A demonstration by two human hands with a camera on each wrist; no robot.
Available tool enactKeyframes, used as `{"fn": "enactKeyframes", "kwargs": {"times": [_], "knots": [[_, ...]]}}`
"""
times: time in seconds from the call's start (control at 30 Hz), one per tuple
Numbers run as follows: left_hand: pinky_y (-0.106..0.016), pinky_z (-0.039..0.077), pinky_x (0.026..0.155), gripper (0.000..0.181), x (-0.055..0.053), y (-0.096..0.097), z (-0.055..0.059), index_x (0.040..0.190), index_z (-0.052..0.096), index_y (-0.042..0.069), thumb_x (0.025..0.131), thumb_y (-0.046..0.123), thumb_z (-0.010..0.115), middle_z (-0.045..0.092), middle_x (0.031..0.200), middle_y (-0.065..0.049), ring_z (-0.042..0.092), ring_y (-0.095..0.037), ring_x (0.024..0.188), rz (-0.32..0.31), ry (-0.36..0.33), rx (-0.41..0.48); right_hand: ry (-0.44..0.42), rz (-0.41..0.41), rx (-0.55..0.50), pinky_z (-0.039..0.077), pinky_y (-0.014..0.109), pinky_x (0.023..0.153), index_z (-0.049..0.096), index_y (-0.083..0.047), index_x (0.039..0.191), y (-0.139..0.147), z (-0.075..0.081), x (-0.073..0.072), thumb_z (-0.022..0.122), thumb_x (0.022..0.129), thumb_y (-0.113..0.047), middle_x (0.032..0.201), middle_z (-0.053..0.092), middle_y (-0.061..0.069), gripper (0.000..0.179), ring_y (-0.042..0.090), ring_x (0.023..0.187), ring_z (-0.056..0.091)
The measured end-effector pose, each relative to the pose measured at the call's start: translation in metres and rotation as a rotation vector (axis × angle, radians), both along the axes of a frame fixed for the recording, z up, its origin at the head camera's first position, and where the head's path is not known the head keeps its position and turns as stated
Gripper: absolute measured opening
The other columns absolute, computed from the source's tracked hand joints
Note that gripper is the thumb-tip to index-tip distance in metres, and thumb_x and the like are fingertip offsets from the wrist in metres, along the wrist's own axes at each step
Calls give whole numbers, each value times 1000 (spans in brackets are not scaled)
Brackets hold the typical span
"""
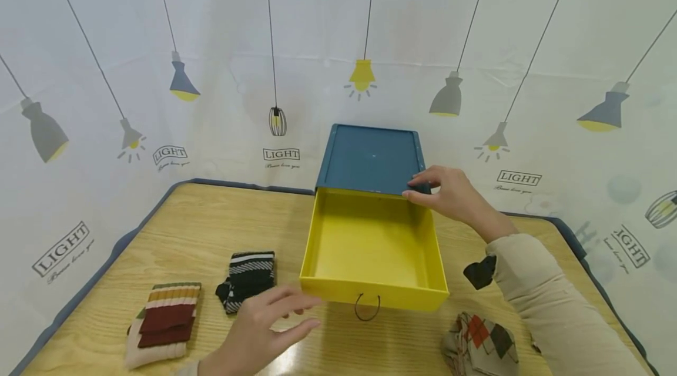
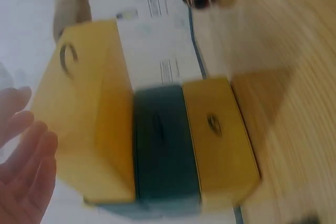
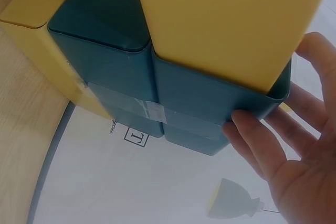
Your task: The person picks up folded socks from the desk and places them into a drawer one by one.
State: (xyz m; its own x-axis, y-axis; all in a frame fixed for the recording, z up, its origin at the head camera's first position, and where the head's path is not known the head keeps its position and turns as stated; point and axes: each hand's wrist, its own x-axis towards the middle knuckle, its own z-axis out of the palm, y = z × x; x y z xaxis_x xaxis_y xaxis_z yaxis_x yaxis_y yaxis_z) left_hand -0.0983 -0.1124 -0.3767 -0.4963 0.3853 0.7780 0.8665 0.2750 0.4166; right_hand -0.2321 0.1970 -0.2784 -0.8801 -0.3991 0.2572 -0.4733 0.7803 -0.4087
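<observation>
A storage unit with a blue top [image 1: 372,158] stands at the back of the table, its yellow top drawer [image 1: 370,294] pulled far out. The drawer's bare yellow floor shows, and a dark loop hangs on its front. My right hand [image 1: 449,194] grips the unit's front right top corner, thumb at the front edge; in the right wrist view its fingers [image 3: 260,142] lie against the blue side. My left hand [image 1: 264,323] hovers by the drawer's front left corner, fingers loosely extended and holding nothing. Beneath are a teal drawer [image 2: 163,140] and a yellow lower drawer [image 2: 218,145], both closed.
Left on the wooden table [image 1: 227,211] lie folded black-and-white patterned socks [image 1: 251,276] and maroon striped socks [image 1: 166,320]. To the right are argyle socks [image 1: 483,343] and a black bundle [image 1: 480,272] beside my sleeve. A lamp-printed curtain [image 1: 317,70] hangs behind.
</observation>
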Motion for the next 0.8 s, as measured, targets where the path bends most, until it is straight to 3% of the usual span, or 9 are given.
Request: {"fn": "enactKeyframes", "kwargs": {"times": [0.1, 0.2, 0.3, 0.43, 0.57, 0.67, 0.8], "knots": [[-10, 44, 53, 21, -4, -27, 3, 94, 67, 13, 75, 15, 71, 58, 82, 4, 53, -2, 64, 148, 26, -41, -5, -1, 4, 47, 43, 78, 67, -2, 100, 0, 0, 0, 64, 82, -27, 107, 58, 17, 31, 31, 92, 56], [-12, 44, 51, 25, -10, -57, 6, 96, 67, 12, 72, 9, 73, 59, 85, 6, 54, -1, 65, 253, -56, -56, -9, -2, 8, 47, 43, 78, 67, -2, 101, 0, 1, 0, 64, 82, -28, 107, 58, 17, 32, 31, 92, 56], [-14, 45, 50, 33, -20, -86, 6, 102, 65, 10, 71, -1, 71, 59, 86, 5, 54, -1, 68, 317, -166, -36, -6, -3, 12, 48, 43, 77, 66, -2, 101, 0, 1, 0, 64, 82, -28, 107, 58, 17, 32, 31, 91, 56], [-17, 46, 52, 38, -35, -123, -3, 109, 62, 8, 73, -5, 67, 59, 87, -3, 53, -1, 72, 382, -250, -35, 8, -1, 9, 48, 43, 77, 67, -2, 100, -1, 0, 0, 65, 81, -26, 105, 59, 17, 30, 31, 90, 57], [-19, 47, 52, 36, -49, -157, -24, 111, 61, 10, 77, 4, 68, 59, 92, -5, 52, -1, 73, 446, -315, -126, 17, 3, 7, 48, 42, 76, 68, -2, 98, -1, -1, -1, 66, 80, -25, 104, 60, 16, 29, 30, 89, 57], [-22, 48, 55, 33, -54, -179, -39, 113, 59, 9, 80, 12, 65, 59, 99, -7, 53, -6, 78, 454, -414, -220, 16, 3, 11, 48, 42, 76, 68, -3, 98, -1, 0, -2, 65, 81, -26, 105, 60, 16, 29, 30, 89, 57], [-31, 49, 63, 36, -56, -203, -49, 118, 55, 7, 85, 20, 61, 56, 111, -12, 53, -16, 88, 432, -572, -310, 8, 0, 10, 48, 43, 76, 67, -3, 99, 0, 0, -1, 65, 81, -27, 105, 59, 17, 31, 31, 90, 57]]}}
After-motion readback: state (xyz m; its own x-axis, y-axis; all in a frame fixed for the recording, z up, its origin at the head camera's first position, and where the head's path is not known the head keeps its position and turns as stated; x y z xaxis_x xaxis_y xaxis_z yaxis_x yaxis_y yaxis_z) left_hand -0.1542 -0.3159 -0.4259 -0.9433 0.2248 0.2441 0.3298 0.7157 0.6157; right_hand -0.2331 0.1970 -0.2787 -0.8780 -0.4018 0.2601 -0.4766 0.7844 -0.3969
